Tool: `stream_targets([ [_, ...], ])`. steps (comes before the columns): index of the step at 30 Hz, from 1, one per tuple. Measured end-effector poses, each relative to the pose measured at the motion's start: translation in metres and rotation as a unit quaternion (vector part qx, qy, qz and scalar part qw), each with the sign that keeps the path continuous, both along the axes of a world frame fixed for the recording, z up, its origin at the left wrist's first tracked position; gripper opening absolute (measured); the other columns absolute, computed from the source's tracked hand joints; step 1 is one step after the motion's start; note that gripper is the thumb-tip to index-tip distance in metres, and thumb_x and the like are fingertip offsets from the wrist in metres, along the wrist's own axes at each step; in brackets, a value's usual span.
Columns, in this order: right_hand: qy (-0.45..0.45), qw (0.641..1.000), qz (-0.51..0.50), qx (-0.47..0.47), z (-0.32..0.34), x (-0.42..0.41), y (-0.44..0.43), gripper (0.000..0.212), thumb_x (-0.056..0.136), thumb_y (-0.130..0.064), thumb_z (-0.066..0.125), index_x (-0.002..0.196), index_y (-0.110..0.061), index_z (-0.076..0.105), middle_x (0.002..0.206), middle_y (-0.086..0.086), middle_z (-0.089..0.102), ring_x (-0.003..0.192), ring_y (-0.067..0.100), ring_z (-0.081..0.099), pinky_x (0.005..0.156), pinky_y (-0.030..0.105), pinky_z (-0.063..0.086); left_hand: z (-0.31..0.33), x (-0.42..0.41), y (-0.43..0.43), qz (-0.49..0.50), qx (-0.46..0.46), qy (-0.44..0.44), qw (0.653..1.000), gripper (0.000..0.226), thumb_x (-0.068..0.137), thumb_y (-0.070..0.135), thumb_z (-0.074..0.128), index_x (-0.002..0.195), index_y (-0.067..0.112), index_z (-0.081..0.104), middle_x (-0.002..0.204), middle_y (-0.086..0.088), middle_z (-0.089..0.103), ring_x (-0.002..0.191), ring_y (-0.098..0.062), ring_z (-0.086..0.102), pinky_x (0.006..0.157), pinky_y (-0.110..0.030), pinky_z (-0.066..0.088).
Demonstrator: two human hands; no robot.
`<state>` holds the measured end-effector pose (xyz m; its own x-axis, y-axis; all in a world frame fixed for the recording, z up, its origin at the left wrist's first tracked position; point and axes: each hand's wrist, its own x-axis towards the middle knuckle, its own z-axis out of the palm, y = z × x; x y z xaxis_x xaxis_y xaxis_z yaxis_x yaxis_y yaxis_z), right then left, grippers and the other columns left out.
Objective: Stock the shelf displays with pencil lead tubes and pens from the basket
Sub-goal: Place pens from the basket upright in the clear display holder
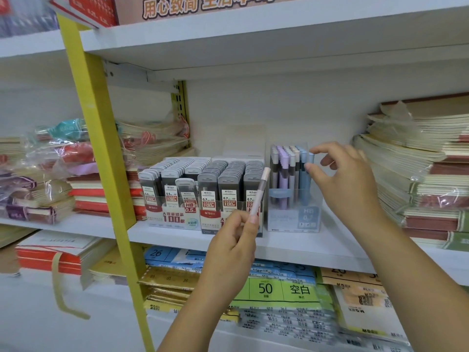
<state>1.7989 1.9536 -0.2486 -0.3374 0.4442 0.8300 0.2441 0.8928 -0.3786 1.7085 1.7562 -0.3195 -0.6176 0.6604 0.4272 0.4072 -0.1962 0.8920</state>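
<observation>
On the white middle shelf point(177, 237), just right of a red-and-white cardboard carton of 0.7 pencil lead tubes point(228, 189), a clear plastic display box point(294, 217) of upright pastel pens is being filled. A light blue pen point(307, 184) at the box's front right corner is pinched at its cap between thumb and forefinger of the right hand point(342, 179), the other fingers being spread loosely. A pale pink pen with a lighter cap point(259, 193) is gripped by its lower end in the left hand point(233, 247) and held upright in front of the lead carton, apart from the box. The basket is not in view.

The step in hand is judged to be the seating of the blue pen. It is best kept vertical and pressed straight down until its cap is level with the neighbouring blue caps; a sideways push should be avoided, since the box looks light and could be slid or tipped against the carton. The pink pen should be kept clear of the lead tubes meanwhile. Whether a free slot remains for it cannot be told from here, so the rows should be checked before it is brought across.
</observation>
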Motion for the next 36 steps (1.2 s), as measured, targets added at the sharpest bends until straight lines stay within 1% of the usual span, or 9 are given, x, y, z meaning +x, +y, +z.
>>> stream_targets([
  [6, 0.000, 1.000, -0.008, -0.011, 0.004, 0.009, -0.016, 0.028, 0.093, -0.031, 0.059, 0.120, -0.025, 0.060, 0.108, -0.003, 0.044, 0.102, 0.017, 0.048, 0.081, 0.026, 0.037, 0.006, 0.004, -0.003, -0.009, 0.007, -0.007, 1.000, 0.032, 0.084, 0.060, 0.045, 0.081, 0.030, 0.058, 0.054, 0.011, 0.044, 0.048, -0.008, 0.037, 0.046, -0.021, 0.034],
  [9, 0.015, 0.992, 0.114, -0.052, 0.014, 0.019, -0.040, 0.022, 0.092, -0.040, 0.052, 0.112, -0.032, 0.060, 0.096, -0.014, 0.062, 0.085, 0.005, 0.057, 0.070, 0.017, 0.045, 0.011, 0.009, -0.003, -0.012, 0.011, -0.002, 1.000, 0.027, 0.093, 0.051, 0.047, 0.082, 0.030, 0.058, 0.055, 0.013, 0.044, 0.048, -0.006, 0.038, 0.045, -0.018, 0.033],
  [12, -0.046, 0.915, 0.318, -0.243, 0.016, 0.023, -0.066, 0.022, 0.095, -0.030, 0.057, 0.116, -0.034, 0.058, 0.088, -0.009, 0.074, 0.075, 0.008, 0.069, 0.061, 0.019, 0.052, 0.015, 0.016, -0.002, -0.022, 0.004, 0.004, 1.000, 0.025, 0.100, 0.040, 0.048, 0.080, 0.031, 0.059, 0.055, 0.012, 0.043, 0.050, -0.008, 0.038, 0.047, -0.021, 0.033],
  [15, -0.017, 0.884, 0.364, -0.292, 0.015, 0.027, -0.073, 0.022, 0.095, -0.012, 0.058, 0.112, -0.025, 0.062, 0.085, 0.007, 0.075, 0.073, 0.019, 0.071, 0.060, 0.024, 0.055, 0.018, 0.022, -0.001, 0.001, -0.020, 0.034, 0.999, 0.022, 0.099, 0.042, 0.050, 0.083, 0.036, 0.065, 0.058, 0.010, 0.051, 0.056, -0.008, 0.044, 0.054, -0.028, 0.039],
  [18, 0.088, 0.898, 0.331, -0.275, 0.025, 0.039, -0.061, 0.017, 0.096, -0.013, 0.055, 0.104, -0.026, 0.060, 0.084, 0.003, 0.075, 0.070, 0.017, 0.070, 0.057, 0.021, 0.054, 0.018, 0.020, 0.003, 0.133, -0.015, 0.170, 0.976, 0.023, 0.096, 0.047, 0.047, 0.097, 0.041, 0.069, 0.081, 0.023, 0.061, 0.079, 0.003, 0.050, 0.070, -0.018, 0.040],
  [21, 0.157, 0.946, 0.238, -0.154, 0.035, 0.051, -0.043, 0.018, 0.099, -0.019, 0.051, 0.103, -0.036, 0.055, 0.087, -0.004, 0.072, 0.077, 0.008, 0.069, 0.063, 0.018, 0.054, 0.026, 0.013, 0.005, 0.272, 0.014, 0.343, 0.899, 0.037, 0.100, 0.042, 0.042, 0.124, 0.027, 0.066, 0.121, 0.016, 0.061, 0.118, 0.000, 0.043, 0.104, -0.014, 0.028],
  [24, 0.113, 0.971, 0.196, -0.083, 0.033, 0.048, -0.034, 0.018, 0.099, -0.021, 0.051, 0.110, -0.036, 0.053, 0.090, -0.009, 0.069, 0.086, 0.001, 0.066, 0.070, 0.019, 0.054, 0.025, 0.004, 0.010, 0.281, -0.036, 0.398, 0.873, 0.053, 0.100, 0.045, 0.037, 0.147, 0.024, 0.048, 0.158, 0.005, 0.038, 0.151, -0.015, 0.021, 0.123, -0.034, 0.014],
  [28, 0.007, 0.989, 0.144, -0.045, 0.019, 0.026, -0.030, 0.021, 0.098, -0.024, 0.051, 0.114, -0.038, 0.052, 0.089, -0.016, 0.063, 0.085, -0.004, 0.060, 0.065, 0.011, 0.046, 0.014, -0.008, 0.014, 0.271, -0.094, 0.422, 0.860, 0.056, 0.104, 0.045, 0.038, 0.156, 0.028, 0.028, 0.168, 0.008, 0.008, 0.155, -0.011, -0.009, 0.126, -0.042, -0.002],
  [36, -0.050, 0.995, 0.086, 0.000, 0.007, 0.006, -0.020, 0.023, 0.097, -0.024, 0.053, 0.119, -0.030, 0.054, 0.090, -0.003, 0.061, 0.080, 0.010, 0.055, 0.065, 0.020, 0.038, 0.006, -0.019, 0.016, 0.257, -0.090, 0.423, 0.864, 0.055, 0.104, 0.032, 0.048, 0.155, 0.023, 0.032, 0.168, 0.007, 0.011, 0.155, -0.010, -0.007, 0.126, -0.043, 0.006],
])
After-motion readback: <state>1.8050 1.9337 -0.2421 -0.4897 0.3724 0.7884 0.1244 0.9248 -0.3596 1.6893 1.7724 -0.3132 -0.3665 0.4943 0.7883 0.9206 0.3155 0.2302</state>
